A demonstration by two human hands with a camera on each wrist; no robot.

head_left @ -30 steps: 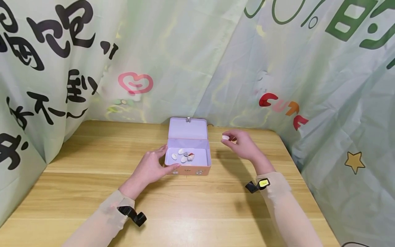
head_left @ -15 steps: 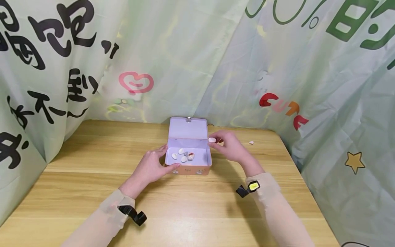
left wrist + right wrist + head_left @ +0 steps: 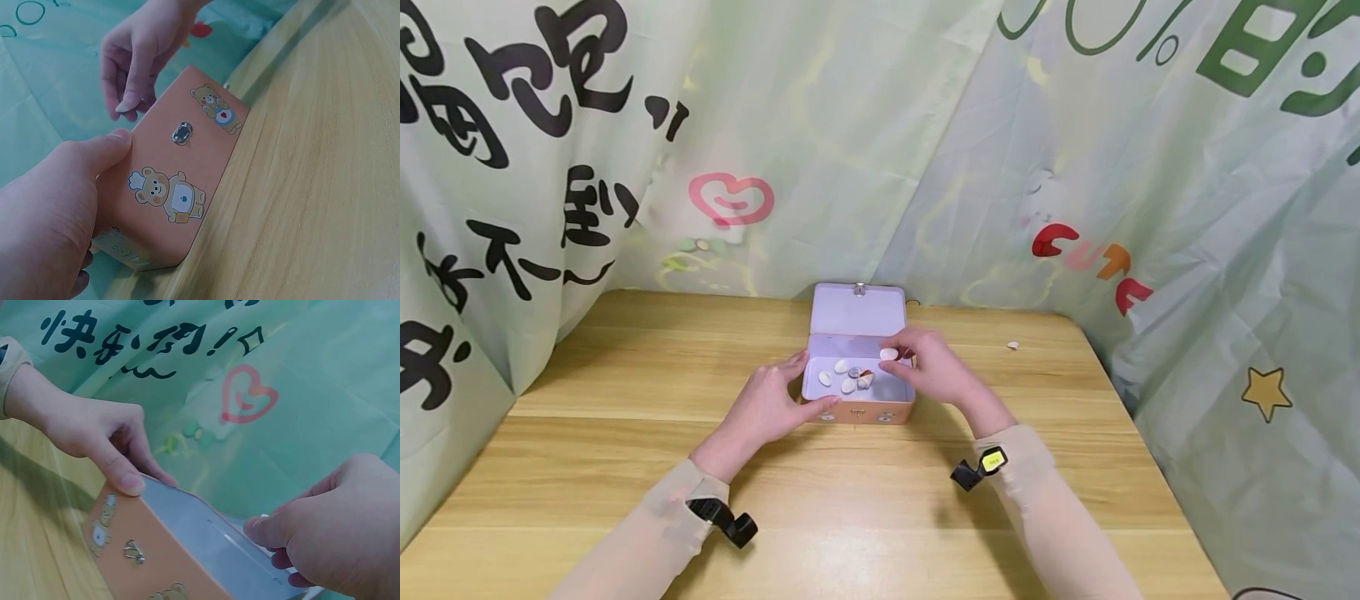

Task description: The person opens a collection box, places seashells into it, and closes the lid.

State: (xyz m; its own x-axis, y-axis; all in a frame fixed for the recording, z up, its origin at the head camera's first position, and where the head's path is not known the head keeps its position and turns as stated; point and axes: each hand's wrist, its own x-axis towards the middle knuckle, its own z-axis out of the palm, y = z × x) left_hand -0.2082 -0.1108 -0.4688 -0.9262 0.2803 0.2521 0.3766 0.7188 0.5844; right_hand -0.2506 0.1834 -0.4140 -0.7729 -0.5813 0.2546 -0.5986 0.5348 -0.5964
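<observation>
A small orange tin box (image 3: 872, 414) with a pale lilac inside stands with its hinged lid (image 3: 857, 310) raised. Several shells (image 3: 847, 386), mostly white, one with reddish-brown marks, lie on its floor. My left hand (image 3: 766, 406) grips the box's left end, thumb at the front rim and fingers along the side. Between thumb and fingers my right hand (image 3: 934, 368) pinches a white shell (image 3: 889, 354), above the box's right part. Bear pictures and a metal clasp (image 3: 182, 133) show on the box front (image 3: 165, 162) in the left wrist view.
One small shell (image 3: 1012, 344) lies on the wooden table (image 3: 820, 508) to the right of the box. Behind the table hangs a printed pale green curtain (image 3: 835, 150), close to the raised lid. A dark cable (image 3: 1262, 590) shows at the lower right.
My right hand has moved left with the pinched shell, from beside the box to over it. The small shell on the table has come into sight. My left hand stays on the box.
</observation>
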